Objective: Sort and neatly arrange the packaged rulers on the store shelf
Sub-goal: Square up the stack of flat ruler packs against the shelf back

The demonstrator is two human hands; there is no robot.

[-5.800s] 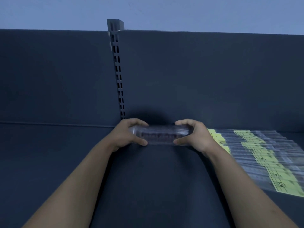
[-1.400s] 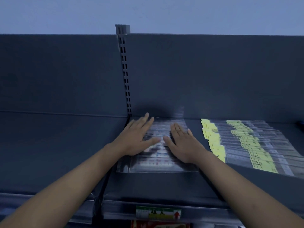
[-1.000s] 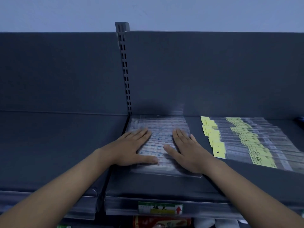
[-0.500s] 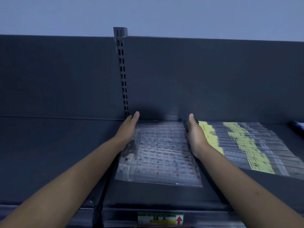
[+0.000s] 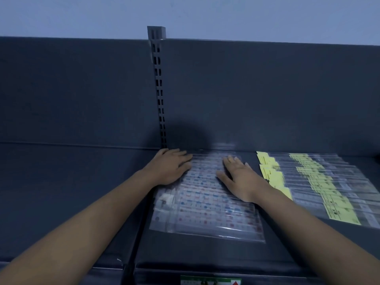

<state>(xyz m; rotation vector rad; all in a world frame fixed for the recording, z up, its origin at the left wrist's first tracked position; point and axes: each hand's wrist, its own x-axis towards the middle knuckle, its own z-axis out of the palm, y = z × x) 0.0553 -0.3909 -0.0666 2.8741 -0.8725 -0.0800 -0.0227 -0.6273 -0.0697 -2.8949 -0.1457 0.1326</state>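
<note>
Clear-sleeved rulers (image 5: 205, 204), printed with red and blue marks, lie flat as an overlapped batch at the left end of the shelf (image 5: 205, 258). Their far end is close to the rear edge and their left side runs along the shelf's left edge, below the slotted post (image 5: 160, 89). Left hand (image 5: 170, 170) rests on the batch's rear left corner, fingers laid flat and close together, holding nothing. Right hand (image 5: 239, 181) presses palm-down on the right side, fingers straight and slightly spread, nothing gripped. Toward the right end of the shelf, just apart from this batch, a second row of yellow-labelled rulers (image 5: 320, 188) lies fanned, its labels stepping diagonally. A price tag (image 5: 210, 281) sits on the front edge. Judgement: both kinds are separated; the left batch looks near-square, front sleeves slightly staggered; final flattening under way, and the yellow row possibly needs evening.
</note>
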